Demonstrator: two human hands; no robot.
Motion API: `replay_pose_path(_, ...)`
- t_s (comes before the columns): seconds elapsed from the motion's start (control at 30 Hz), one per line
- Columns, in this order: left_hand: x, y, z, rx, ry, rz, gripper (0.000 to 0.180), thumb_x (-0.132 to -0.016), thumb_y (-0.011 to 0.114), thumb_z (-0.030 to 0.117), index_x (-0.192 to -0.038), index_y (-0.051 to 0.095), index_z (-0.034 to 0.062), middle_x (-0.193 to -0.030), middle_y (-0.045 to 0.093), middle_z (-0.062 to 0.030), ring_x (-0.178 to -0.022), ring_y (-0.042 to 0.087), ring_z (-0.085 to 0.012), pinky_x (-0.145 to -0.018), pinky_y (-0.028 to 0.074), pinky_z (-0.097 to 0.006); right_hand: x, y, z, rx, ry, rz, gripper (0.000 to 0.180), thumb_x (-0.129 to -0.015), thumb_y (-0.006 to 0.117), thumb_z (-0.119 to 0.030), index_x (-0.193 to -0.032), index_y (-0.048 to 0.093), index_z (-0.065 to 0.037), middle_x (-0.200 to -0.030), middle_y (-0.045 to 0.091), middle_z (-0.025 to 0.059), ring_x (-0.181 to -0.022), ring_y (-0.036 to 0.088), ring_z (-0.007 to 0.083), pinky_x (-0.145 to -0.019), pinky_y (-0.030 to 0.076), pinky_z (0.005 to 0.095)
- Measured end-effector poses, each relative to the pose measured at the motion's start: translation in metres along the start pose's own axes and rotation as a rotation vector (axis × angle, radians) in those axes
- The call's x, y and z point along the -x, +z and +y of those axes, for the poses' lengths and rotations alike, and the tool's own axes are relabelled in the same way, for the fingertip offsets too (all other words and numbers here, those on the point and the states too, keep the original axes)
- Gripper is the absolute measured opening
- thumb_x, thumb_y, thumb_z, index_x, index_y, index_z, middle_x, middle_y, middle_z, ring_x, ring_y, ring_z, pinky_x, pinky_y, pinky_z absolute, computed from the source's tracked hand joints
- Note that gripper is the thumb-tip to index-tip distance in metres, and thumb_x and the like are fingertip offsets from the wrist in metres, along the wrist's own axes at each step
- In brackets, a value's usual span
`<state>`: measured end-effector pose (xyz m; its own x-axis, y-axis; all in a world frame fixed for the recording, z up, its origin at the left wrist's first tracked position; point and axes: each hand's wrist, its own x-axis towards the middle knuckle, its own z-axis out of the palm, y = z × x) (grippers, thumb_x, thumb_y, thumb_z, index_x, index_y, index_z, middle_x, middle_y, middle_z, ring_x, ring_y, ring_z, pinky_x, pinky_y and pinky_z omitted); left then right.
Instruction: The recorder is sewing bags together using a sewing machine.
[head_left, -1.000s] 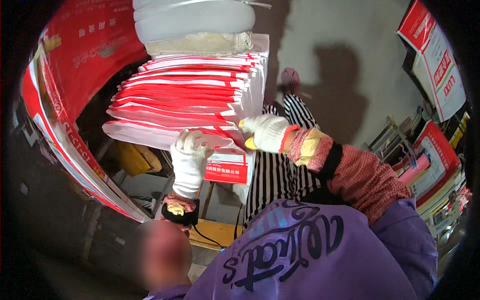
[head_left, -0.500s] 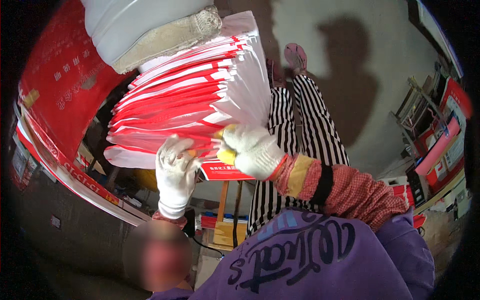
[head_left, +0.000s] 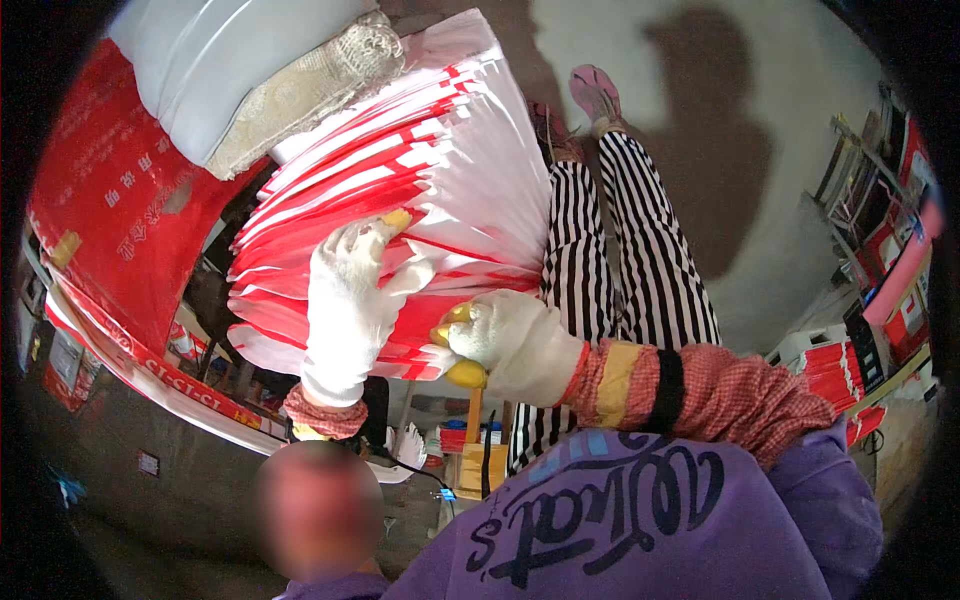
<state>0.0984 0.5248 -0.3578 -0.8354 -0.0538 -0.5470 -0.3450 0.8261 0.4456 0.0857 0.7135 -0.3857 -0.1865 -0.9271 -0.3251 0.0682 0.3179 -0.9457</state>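
And I've got the left grip [head_left: 355,290] further up the red-and-white bag stack [head_left: 425,185] at eleven o'clock now, fingers spread, leaving its five-o'clock edge to the curled right grip [head_left: 505,335]; whether that's pinching, I can't tell.

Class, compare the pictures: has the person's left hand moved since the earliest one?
Yes: against the red-and-white stack, the left hand moved from the near edge toward the far end.
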Motion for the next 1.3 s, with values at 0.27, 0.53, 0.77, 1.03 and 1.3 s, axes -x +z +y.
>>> replay_pose_path(0.27,0.026,0.002,0.001,-0.049,0.167,-0.024,0.023,-0.065,0.075,0.013,-0.079,0.058,0.0072,-0.086,0.058,-0.0104,-0.084,0.056,-0.0308,-0.076,0.046,-0.042,-0.01,-0.029,0.035,-0.005,0.114,0.532,0.025,-0.083,0.061,-0.019,-0.102,0.061,-0.003,-0.093,0.062,0.0139,-0.087,0.059,0.0328,-0.074,0.048,0.0396)
replay_pose_path(0.53,0.03,0.0,0.008,-0.05,0.188,-0.071,0.021,-0.062,0.076,0.012,-0.076,0.061,0.01,-0.086,0.058,-0.0062,-0.083,0.056,-0.0276,-0.075,0.043,-0.041,-0.05,-0.009,0.057,0.143,0.176,0.668,0.04,-0.077,0.063,-0.026,-0.108,0.057,-0.001,-0.091,0.061,0.0167,-0.084,0.057,0.0334,-0.072,0.045,0.0437)
replay_pose_path(0.77,0.02,-0.015,0.005,0.067,0.142,-0.139,0.024,-0.065,0.075,0.009,-0.086,0.063,0.0081,-0.087,0.059,-0.0061,-0.083,0.059,-0.0272,-0.073,0.046,-0.042,-0.048,-0.011,0.05,-0.033,0.119,0.576,0.017,-0.075,0.063,-0.024,-0.083,0.062,-0.009,-0.077,0.061,0.0101,-0.073,0.058,0.0314,-0.067,0.046,0.0428)
replay_pose_path(1.03,-0.069,0.008,-0.012,-0.255,0.324,0.045,0.036,-0.067,0.077,0.007,-0.098,0.058,0.0075,-0.106,0.062,-0.0087,-0.095,0.059,-0.0288,-0.079,0.048,-0.038,-0.031,-0.005,0.032,-0.018,0.007,0.443,0.009,-0.071,0.066,-0.015,-0.072,0.062,-0.007,-0.068,0.058,0.0103,-0.066,0.057,0.029,-0.062,0.046,0.0409)
replay_pose_path(1.3,-0.066,0.028,-0.007,-0.375,0.257,-0.008,0.036,-0.062,0.079,0.013,-0.093,0.06,0.01,-0.122,0.053,-0.0104,-0.112,0.05,-0.0325,-0.09,0.04,-0.044,-0.028,-0.009,0.036,0.052,0.077,0.304,0.01,-0.072,0.059,-0.019,-0.076,0.063,-0.01,-0.078,0.062,0.0079,-0.079,0.059,0.0264,-0.067,0.045,0.0402)
